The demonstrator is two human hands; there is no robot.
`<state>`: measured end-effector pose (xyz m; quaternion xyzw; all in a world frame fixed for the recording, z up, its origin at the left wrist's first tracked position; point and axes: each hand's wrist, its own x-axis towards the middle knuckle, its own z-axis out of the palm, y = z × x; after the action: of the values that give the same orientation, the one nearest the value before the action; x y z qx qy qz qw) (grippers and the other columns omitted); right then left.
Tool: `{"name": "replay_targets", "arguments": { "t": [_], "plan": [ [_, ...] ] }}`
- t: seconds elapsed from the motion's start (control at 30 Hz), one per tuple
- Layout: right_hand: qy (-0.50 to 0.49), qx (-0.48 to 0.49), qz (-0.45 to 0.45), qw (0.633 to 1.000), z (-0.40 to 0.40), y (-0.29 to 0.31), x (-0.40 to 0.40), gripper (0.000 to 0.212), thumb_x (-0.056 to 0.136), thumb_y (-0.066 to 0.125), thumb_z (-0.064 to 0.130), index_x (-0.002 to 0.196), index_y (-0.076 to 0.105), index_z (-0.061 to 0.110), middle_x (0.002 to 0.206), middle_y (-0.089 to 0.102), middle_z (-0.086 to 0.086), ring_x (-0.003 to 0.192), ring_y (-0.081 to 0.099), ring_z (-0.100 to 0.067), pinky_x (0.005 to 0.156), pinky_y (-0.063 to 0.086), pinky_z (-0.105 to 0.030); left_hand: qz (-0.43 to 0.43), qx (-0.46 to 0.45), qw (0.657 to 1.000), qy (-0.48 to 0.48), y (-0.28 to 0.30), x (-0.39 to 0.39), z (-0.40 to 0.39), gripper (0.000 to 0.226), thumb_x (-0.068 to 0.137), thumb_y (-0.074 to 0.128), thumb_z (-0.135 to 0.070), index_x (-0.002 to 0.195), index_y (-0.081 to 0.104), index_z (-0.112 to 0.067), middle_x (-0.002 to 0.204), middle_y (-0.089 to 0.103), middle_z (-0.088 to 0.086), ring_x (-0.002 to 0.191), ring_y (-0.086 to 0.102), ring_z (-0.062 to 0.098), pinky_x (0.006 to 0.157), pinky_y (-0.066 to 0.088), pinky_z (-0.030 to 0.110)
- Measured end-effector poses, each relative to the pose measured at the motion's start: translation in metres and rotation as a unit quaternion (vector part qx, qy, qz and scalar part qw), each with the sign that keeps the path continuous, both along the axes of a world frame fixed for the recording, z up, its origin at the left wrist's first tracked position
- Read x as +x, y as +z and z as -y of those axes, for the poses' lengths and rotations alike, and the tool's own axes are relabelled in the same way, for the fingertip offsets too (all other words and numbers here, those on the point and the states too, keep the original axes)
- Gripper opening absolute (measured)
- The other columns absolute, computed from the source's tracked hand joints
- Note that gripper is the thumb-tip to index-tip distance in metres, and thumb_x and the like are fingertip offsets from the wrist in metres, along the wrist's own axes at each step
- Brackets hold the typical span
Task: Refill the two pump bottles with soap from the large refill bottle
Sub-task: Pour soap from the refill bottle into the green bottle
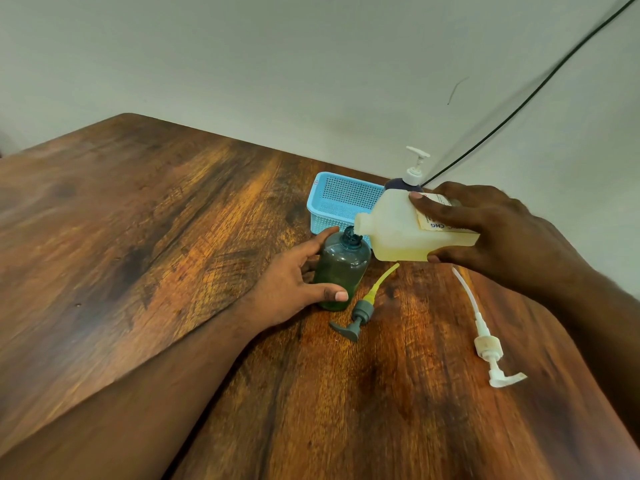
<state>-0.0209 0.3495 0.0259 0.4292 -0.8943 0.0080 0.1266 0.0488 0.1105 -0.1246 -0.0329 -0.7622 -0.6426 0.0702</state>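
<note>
Wooden table [138,220]: basket [341,202], bottles [341,271], pumps [358,317].

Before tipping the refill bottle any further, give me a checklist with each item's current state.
1. Refill bottle spout meets green pump bottle mouth: ok.
2. Left hand steadies the green bottle: ok.
3. Right hand has a full grip on the refill bottle: ok.
4. Grey pump is out, lying on the table: ok.
5. Green bottle's fill level: cannot tell.
6. Soap flowing now: cannot tell.

Soft, even light; a warm glare patch sits on the wooden table [377,372] nearby. Edges bend from wide-angle distortion, slightly blurred.
</note>
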Motion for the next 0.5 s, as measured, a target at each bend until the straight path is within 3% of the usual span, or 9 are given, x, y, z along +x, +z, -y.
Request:
{"name": "replay_targets", "arguments": {
  "t": [0.5],
  "plan": [
    [0.006,-0.013,0.01,1.0,-0.0006,-0.0002,-0.0009,0.079,0.079,0.075,0.026,0.135,0.022,0.041,0.148,0.042,-0.013,0.134,0.037,-0.037,0.101,0.038,-0.053,-0.005,0.007,1.0,0.004,-0.0037,-0.0017,0.0001,0.098,0.071,0.084,-0.003,0.153,0.034,-0.021,0.143,0.056,-0.005,0.127,0.057,0.01,0.107,0.048,0.038]
  ]
}}
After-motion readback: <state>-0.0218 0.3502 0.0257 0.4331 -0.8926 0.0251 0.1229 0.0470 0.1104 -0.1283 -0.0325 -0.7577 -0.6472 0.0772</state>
